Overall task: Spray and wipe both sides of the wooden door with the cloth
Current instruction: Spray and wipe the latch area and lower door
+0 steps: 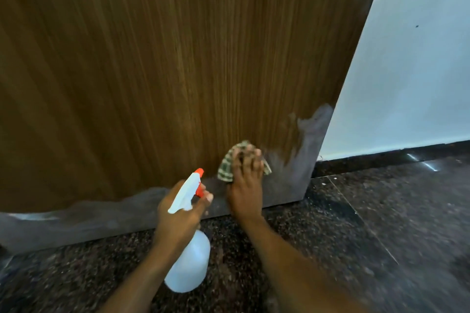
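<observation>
The left grip [181,213] grasps the spray bottle [190,264]; the right grip [245,180], fingers flat, presses the cloth [225,170] on the door [152,71].

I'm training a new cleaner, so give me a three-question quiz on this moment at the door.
1. Which hand holds the spray bottle? A) left B) right
2. True or false: the cloth is plain white.
3. Fill in: the right hand presses the cloth against the ___.
Key: 1 A, the left hand; 2 false; 3 door.
</observation>
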`<state>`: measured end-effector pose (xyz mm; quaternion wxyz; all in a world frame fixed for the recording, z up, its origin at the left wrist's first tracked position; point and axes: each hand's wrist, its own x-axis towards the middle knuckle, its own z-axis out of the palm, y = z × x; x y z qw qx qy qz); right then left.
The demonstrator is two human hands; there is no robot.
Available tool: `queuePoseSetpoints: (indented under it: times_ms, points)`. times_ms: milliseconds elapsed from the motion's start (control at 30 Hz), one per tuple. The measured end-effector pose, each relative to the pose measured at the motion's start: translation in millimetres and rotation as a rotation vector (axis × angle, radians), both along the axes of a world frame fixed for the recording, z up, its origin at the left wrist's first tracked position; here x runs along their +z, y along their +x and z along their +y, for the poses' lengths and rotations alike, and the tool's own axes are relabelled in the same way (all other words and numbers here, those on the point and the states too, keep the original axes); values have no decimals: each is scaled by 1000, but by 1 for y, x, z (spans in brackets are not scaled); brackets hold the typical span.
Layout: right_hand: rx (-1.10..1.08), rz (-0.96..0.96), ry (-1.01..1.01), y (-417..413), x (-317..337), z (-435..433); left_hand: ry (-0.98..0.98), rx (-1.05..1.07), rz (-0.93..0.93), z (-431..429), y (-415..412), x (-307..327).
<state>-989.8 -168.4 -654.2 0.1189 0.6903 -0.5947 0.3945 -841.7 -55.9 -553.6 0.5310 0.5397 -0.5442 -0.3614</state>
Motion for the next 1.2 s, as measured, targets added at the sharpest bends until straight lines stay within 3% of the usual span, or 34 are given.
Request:
queuePoseSetpoints:
  times_ms: [167,200,267,333,400,467,533,600,667,700,767,833,900,967,1033,1100,1133,1200]
  points:
    - [-258,-778,96,-13,90,-16,-3,-17,-16,0,-3,1]
    - [-252,-772,57,-15,107,-19,-17,-27,-28,0,-5,2]
    - [-149,-482,-66,-17,118,-21,-41,-53,-24,-1,-10,5]
    - [-9,-118,-132,-20,97,-18,-51,-78,30,-1,-16,8]
    - [23,-11,-98,-31,60,-14,-73,-86,55,-2,-25,11]
    - [-65,-192,2,-48,40,-14,-76,-97,49,-3,-34,11]
    - [-185,-533,104,-66,50,-18,-57,-118,40,-2,-40,7]
    - [-275,-841,73,-89,83,-29,-29,-127,18,-1,-43,0]
    - [-285,-979,-41,-111,127,-39,-29,-137,8,2,-46,-5]
    - [-275,-945,-96,-117,144,-42,-31,-142,-6,3,-49,-7]
    - [-223,-685,-178,-117,161,-43,-26,-151,-36,5,-55,-10]
    - [-130,-293,-199,-106,143,-38,-20,-162,-47,6,-62,-14]
    - [-92,-86,-155,-105,101,-33,-14,-179,-57,5,-71,-19]
    - [-139,-230,-24,-116,63,-25,-14,-184,-64,5,-79,-25]
    - [-161,-661,101,-130,50,-19,-3,-189,-61,6,-85,-28]
    - [-157,-1010,89,-142,62,-24,13,-209,-85,9,-90,-31]
    - [-176,-1050,45,-143,79,-27,20,-214,-97,9,-91,-33]
    - [-223,-933,-86,-137,121,-33,29,-214,-108,10,-92,-37]
